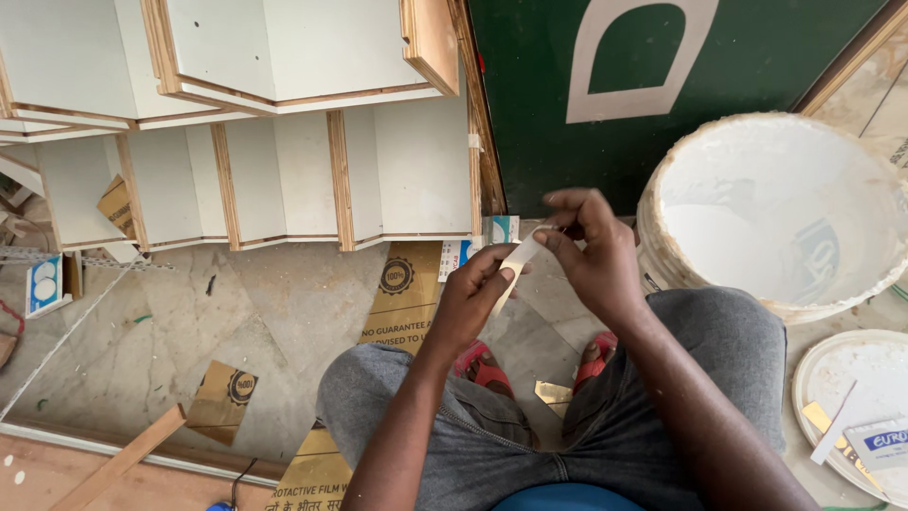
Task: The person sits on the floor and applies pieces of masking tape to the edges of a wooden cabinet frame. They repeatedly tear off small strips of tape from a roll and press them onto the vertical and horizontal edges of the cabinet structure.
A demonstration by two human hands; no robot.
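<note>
Mid-frame: left hand (470,295) and right hand (588,248) pinch thin pale strip (518,257); uneven pull could crease or snap it.

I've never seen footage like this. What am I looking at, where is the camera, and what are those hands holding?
There is one picture, taken by a camera worn on a person's head and looking down, so you see their own arms and knees as they squat on a stone floor. Both the left hand and the right hand pinch a thin pale strip between the fingers. To the right stands a white bucket with a lid beside it. Ahead lie white boards with wooden edges, and brown cardboard pieces are scattered on the floor.
</note>
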